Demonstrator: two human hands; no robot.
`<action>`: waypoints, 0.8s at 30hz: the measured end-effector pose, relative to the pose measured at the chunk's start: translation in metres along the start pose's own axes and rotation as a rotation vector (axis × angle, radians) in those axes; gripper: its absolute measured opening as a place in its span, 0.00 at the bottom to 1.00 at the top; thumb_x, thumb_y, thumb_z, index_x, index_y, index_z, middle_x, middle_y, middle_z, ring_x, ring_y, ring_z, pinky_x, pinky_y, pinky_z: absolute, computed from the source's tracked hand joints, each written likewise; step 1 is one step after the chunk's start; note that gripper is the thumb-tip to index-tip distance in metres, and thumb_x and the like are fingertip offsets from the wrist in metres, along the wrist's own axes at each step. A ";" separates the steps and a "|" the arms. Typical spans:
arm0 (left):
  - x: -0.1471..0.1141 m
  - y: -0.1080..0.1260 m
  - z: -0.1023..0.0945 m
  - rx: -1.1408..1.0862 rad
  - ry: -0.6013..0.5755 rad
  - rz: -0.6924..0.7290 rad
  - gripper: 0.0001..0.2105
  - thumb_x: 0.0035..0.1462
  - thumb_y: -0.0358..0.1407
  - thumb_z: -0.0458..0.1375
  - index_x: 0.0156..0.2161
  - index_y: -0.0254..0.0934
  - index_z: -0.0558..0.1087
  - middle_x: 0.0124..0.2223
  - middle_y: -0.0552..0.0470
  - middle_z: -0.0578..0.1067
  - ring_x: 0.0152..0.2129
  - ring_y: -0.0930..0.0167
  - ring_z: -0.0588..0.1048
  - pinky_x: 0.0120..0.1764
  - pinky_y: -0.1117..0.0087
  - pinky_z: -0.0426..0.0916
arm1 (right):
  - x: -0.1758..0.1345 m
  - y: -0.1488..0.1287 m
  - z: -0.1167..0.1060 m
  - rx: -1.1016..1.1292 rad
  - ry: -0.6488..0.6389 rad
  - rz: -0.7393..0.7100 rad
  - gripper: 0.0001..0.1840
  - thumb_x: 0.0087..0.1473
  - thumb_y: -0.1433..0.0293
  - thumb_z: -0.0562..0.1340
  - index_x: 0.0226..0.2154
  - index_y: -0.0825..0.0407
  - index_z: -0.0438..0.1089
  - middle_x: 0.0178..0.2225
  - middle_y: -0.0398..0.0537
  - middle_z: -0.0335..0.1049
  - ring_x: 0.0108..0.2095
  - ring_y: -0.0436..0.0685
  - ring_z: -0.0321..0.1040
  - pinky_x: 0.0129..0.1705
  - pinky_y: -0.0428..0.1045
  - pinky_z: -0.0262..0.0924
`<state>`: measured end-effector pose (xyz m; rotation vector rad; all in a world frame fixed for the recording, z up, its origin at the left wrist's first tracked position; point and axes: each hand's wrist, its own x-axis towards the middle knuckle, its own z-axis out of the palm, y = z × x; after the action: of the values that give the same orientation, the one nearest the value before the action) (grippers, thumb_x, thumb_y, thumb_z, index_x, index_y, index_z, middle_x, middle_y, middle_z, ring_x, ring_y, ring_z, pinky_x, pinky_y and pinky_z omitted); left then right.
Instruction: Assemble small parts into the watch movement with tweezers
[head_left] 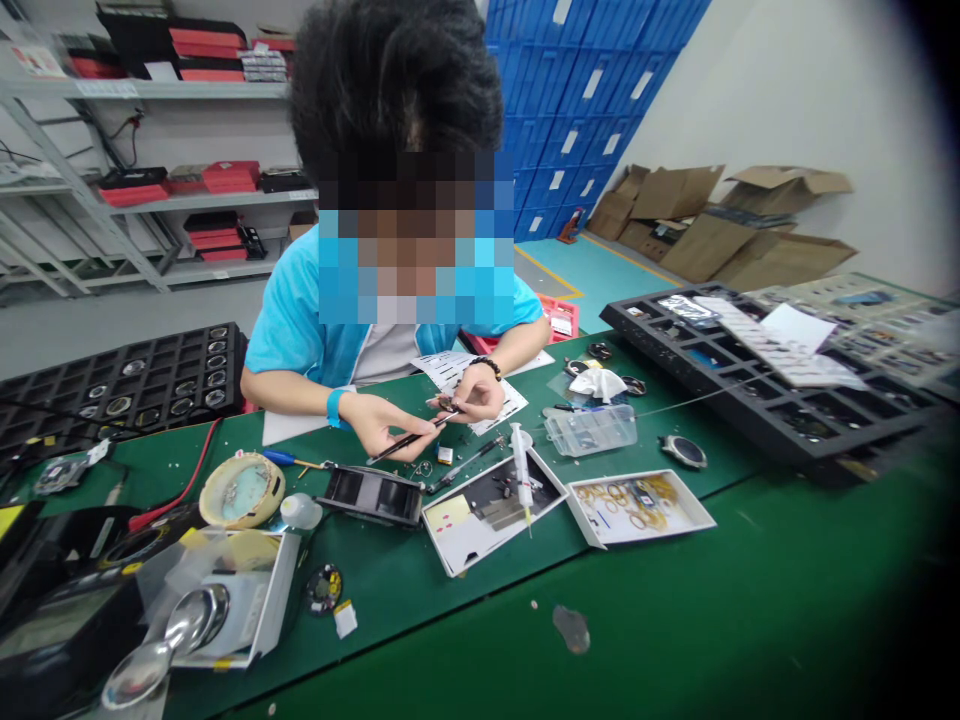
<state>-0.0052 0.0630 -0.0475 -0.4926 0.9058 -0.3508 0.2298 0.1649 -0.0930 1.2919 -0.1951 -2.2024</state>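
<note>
While a co-worker's hand (381,425) grips tweezers (409,440), a syringe (522,474) lies nearby.

Neither my left hand nor my right hand is in view; both my arms stay outside the picture.

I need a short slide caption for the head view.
Co-worker across the green table works a small part with tweezers.

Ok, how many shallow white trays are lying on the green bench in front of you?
3: one white tray with yellow rings at centre-right, one under the syringe at centre, one at lower left under plastic film. Clutter may hide others.
</note>
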 end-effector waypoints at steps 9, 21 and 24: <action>0.001 0.001 -0.001 0.072 -0.029 -0.023 0.04 0.63 0.23 0.62 0.43 0.28 0.77 0.39 0.46 0.79 0.39 0.77 0.81 0.45 0.81 0.78 | 0.001 -0.010 -0.001 -0.003 0.000 0.203 0.10 0.52 0.83 0.63 0.38 0.66 0.77 0.45 0.55 0.73 0.47 0.35 0.73 0.49 0.28 0.60; -0.004 0.003 -0.001 -0.223 -0.073 -0.132 0.07 0.67 0.29 0.60 0.47 0.28 0.77 0.43 0.39 0.80 0.42 0.71 0.82 0.48 0.72 0.80 | 0.003 0.001 0.007 0.128 -0.079 0.308 0.15 0.62 0.76 0.58 0.45 0.76 0.69 0.47 0.64 0.71 0.50 0.40 0.74 0.47 0.28 0.58; -0.005 0.001 0.001 -0.230 -0.077 -0.124 0.07 0.67 0.29 0.59 0.47 0.28 0.77 0.43 0.38 0.80 0.42 0.71 0.82 0.49 0.72 0.80 | 0.002 0.000 0.006 0.151 -0.082 0.307 0.15 0.62 0.77 0.58 0.45 0.76 0.68 0.47 0.66 0.70 0.48 0.42 0.74 0.47 0.29 0.59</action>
<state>-0.0071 0.0663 -0.0447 -0.7713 0.8471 -0.3396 0.2238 0.1625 -0.0916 1.1627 -0.5629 -2.0071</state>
